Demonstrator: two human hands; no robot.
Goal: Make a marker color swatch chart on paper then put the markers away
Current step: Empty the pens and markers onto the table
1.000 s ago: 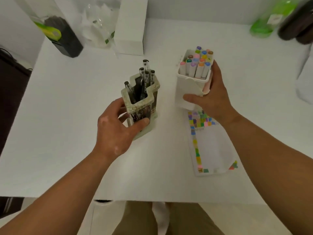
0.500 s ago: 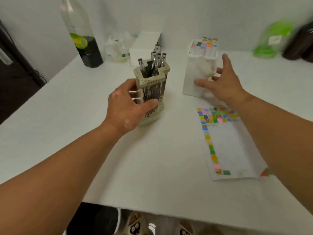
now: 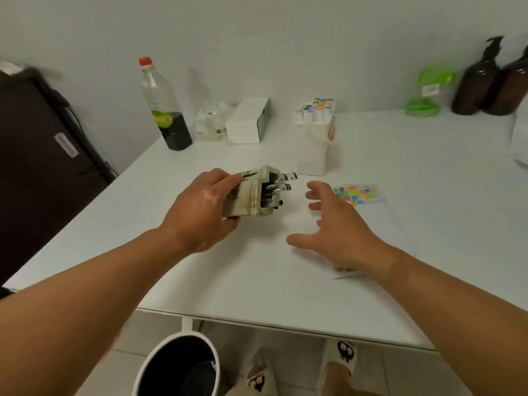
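Cream and stained, the pen holder (image 3: pixel 251 195) lies tipped on its side just left of centre; the left hand (image 3: pixel 200 212) grips its body, fingers and thumb curled round it; its mouth faces right and the dark pens (image 3: pixel 277 190) poke out, probably loose. The right hand (image 3: pixel 337 224) hovers just beside that mouth, fingers spread, holding nothing; if the pens slide out together it may miss some. Strays could roll onto the swatch paper (image 3: pixel 380 221) under that hand; whether their tips are capped I cannot tell, so smudging the chart is a risk; others might run off the table (image 3: pixel 228 281) toward the bin (image 3: pixel 177 364) at the bottom. The markers (image 3: pixel 315 108) stand in their white box (image 3: pixel 313 150), upper centre, well apart.
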